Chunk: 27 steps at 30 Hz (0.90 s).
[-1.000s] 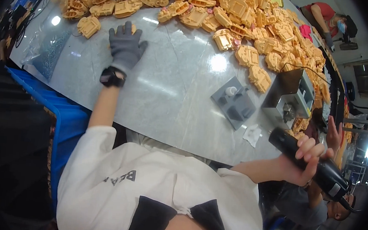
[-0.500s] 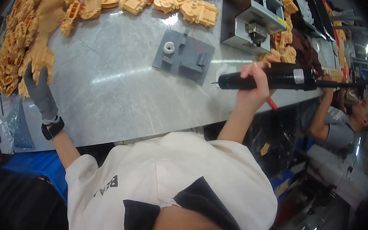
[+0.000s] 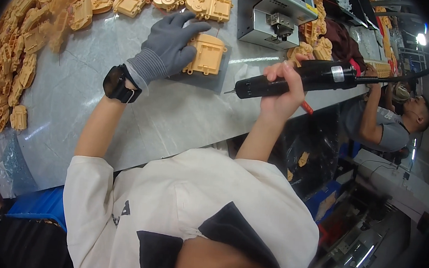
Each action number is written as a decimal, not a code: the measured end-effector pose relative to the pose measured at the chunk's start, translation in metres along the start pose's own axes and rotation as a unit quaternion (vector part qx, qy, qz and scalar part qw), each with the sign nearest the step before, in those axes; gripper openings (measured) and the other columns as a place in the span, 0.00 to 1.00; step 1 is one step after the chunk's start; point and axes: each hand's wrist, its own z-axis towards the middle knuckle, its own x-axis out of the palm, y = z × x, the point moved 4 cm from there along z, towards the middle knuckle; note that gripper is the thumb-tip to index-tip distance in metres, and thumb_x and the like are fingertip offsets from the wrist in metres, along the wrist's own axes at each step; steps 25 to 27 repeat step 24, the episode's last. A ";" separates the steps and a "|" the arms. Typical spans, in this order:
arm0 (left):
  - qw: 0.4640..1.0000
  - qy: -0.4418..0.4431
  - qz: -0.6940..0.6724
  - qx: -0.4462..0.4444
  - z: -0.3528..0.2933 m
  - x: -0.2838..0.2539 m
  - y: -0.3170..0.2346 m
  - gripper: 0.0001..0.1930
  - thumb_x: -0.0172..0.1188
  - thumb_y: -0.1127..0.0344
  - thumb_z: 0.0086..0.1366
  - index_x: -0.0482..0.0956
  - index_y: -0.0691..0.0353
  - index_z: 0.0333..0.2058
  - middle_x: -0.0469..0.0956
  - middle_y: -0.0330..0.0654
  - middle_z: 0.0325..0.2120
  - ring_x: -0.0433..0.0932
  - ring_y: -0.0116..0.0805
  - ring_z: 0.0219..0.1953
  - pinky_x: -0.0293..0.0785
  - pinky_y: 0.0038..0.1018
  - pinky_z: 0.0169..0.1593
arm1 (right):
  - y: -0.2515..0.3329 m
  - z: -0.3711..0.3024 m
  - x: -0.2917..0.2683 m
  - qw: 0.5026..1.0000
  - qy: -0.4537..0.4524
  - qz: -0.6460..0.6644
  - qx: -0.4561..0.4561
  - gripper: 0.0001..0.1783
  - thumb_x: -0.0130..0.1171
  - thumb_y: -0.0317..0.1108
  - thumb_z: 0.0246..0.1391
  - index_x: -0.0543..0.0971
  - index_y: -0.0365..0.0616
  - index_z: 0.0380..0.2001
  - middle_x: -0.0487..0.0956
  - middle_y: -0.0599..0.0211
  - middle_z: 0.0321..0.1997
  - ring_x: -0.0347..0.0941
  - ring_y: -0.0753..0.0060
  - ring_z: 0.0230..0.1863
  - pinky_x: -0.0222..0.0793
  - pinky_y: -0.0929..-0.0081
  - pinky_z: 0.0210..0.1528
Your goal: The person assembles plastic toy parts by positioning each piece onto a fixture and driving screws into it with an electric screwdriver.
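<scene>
My left hand, in a grey knitted glove, grips the left and far edges of an orange-yellow plastic housing. The housing lies flat over a grey fixture block, covering most of it. My bare right hand is wrapped round a black electric screwdriver. Its thin bit points left, a little to the right of the fixture and apart from the housing. A cable runs off the screwdriver's right end.
Similar yellow housings are heaped along the left and far edges of the table. A grey metal machine stands beyond the screwdriver. A blue bin sits below the table's near left edge. Another person works at the right.
My left hand has come from the pile at the left to the fixture, where a housing now covers the previously bare block. My right hand keeps hold of the screwdriver.
</scene>
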 end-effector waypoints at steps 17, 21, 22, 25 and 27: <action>0.992 -0.121 0.011 0.019 0.004 -0.056 -0.045 0.25 0.54 0.50 0.55 0.73 0.52 0.51 0.71 0.49 0.50 0.68 0.52 0.52 0.59 0.45 0.58 | 0.009 0.005 0.002 0.997 0.047 0.051 0.034 0.19 0.50 0.29 0.48 0.66 0.41 0.46 0.62 0.71 0.19 0.61 0.74 0.20 0.60 0.72 0.31; 0.993 -0.060 -0.074 -0.064 -0.013 0.006 -0.025 0.22 0.58 0.54 0.51 0.75 0.55 0.45 0.75 0.43 0.41 0.74 0.43 0.34 0.69 0.37 0.38 | 0.018 0.027 0.045 0.973 0.194 0.109 0.053 0.22 0.50 0.29 0.48 0.62 0.44 0.49 0.62 0.74 0.19 0.58 0.80 0.18 0.57 0.77 0.29; 0.995 0.003 -0.072 -0.066 -0.013 0.002 -0.031 0.22 0.58 0.55 0.51 0.74 0.55 0.45 0.75 0.44 0.42 0.75 0.42 0.35 0.70 0.37 0.39 | 0.023 0.030 0.063 0.959 0.254 0.113 0.047 0.23 0.49 0.29 0.49 0.62 0.44 0.50 0.60 0.76 0.19 0.58 0.81 0.18 0.56 0.79 0.28; 0.992 0.057 -0.024 -0.108 -0.025 -0.025 -0.010 0.22 0.57 0.55 0.52 0.73 0.55 0.45 0.75 0.44 0.42 0.75 0.42 0.35 0.70 0.36 0.39 | 0.005 0.035 0.097 0.918 0.342 0.186 0.081 0.21 0.49 0.31 0.50 0.62 0.45 0.49 0.60 0.74 0.19 0.59 0.82 0.19 0.57 0.80 0.28; 0.992 0.057 -0.024 -0.108 -0.025 -0.025 -0.010 0.22 0.57 0.55 0.52 0.73 0.55 0.45 0.75 0.44 0.42 0.75 0.42 0.35 0.70 0.36 0.39 | 0.005 0.035 0.097 0.918 0.342 0.186 0.081 0.21 0.49 0.31 0.50 0.62 0.45 0.49 0.60 0.74 0.19 0.59 0.82 0.19 0.57 0.80 0.28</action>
